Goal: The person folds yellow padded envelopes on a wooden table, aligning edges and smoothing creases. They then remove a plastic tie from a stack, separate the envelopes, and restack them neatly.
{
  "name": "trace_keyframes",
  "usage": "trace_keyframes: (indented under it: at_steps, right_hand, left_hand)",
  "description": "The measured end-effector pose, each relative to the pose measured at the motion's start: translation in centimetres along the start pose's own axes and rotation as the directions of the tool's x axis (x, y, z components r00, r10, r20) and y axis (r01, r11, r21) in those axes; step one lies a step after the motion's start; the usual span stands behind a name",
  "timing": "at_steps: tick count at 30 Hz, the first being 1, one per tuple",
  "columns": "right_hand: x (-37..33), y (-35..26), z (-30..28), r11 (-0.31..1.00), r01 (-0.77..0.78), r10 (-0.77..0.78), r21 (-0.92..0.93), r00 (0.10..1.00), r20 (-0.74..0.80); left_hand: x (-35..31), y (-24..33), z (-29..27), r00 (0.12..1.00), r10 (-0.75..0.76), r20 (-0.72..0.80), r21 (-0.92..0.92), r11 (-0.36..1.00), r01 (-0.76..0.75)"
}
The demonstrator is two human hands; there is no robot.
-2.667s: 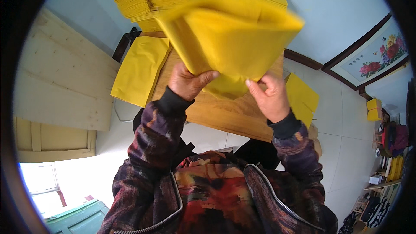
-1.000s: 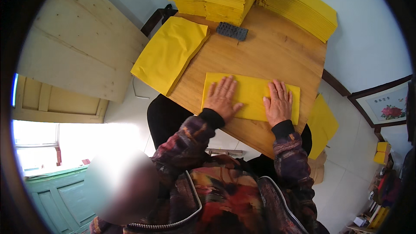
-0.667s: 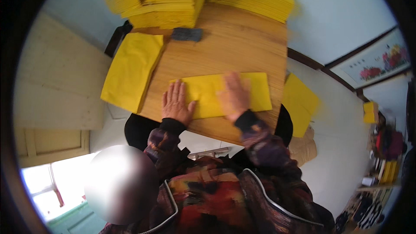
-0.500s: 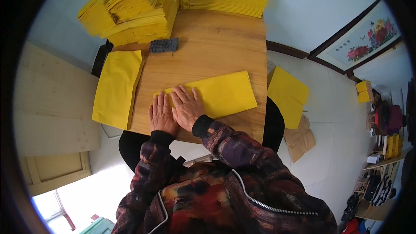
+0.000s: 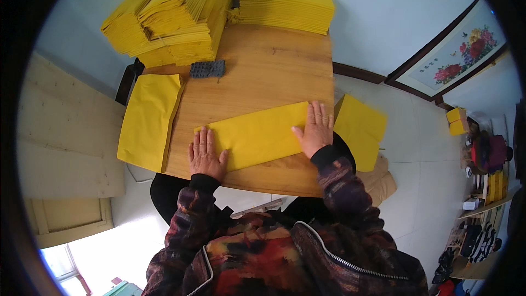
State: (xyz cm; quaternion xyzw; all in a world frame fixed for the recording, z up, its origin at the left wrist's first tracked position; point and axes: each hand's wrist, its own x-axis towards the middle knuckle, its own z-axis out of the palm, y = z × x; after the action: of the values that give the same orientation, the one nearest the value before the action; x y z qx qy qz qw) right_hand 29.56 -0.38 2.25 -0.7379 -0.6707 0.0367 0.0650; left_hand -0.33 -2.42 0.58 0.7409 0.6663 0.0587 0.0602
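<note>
A folded yellow paper sheet (image 5: 260,133) lies slantwise on the wooden table (image 5: 268,71) in front of me. My left hand (image 5: 205,154) rests flat on its left end, fingers stretched out and thumb apart. On its right end lies my right hand (image 5: 316,130), palm down with the thumb spread from the fingers. Neither hand grips anything. To the left of the sheet is a stack of flat yellow paper pieces (image 5: 148,123) along the table's left edge. A dark grey knitted strip (image 5: 207,69) sits farther back.
Tied bundles of yellow paper (image 5: 170,16) are heaped at the far left of the table. A neat yellow stack (image 5: 285,6) stands at the far right. Beyond the right edge, more yellow paper (image 5: 359,131) sits low, above brown paper (image 5: 379,183). A framed flower picture (image 5: 455,57) leans by the wall.
My right hand has slid right along the folded sheet, from beside my left hand to its right end. My left hand stays on the left end.
</note>
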Motion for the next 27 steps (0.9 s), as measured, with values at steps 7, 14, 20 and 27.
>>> trace_keyframes:
  at_steps: [7, 14, 20, 27]
  right_hand:
    - [-2.0, -13.5, 3.1, 0.847, 0.451, -0.485, 0.283, 0.873, 0.059]
    - [0.5, -7.2, 2.9, 0.929, 0.283, -0.29, 0.24, 0.957, -0.005]
    - [1.4, 3.1, 0.0, 0.847, 0.065, 0.06, 0.527, 0.974, -0.216]
    - [2.1, 4.4, 1.0, 0.846, 0.151, 0.018, 0.511, 0.95, -0.311]
  left_hand:
    - [0.1, -0.2, 0.6, 1.0, 0.001, -0.028, 0.009, 1.0, -0.001]
    - [0.1, -0.3, 0.3, 1.0, 0.02, -0.007, 0.004, 1.0, -0.02]
    - [0.1, -0.5, 0.6, 0.997, 0.038, -0.062, 0.012, 0.999, -0.037]
    - [0.1, -0.5, 0.6, 1.0, 0.015, 0.012, 0.003, 1.0, -0.015]
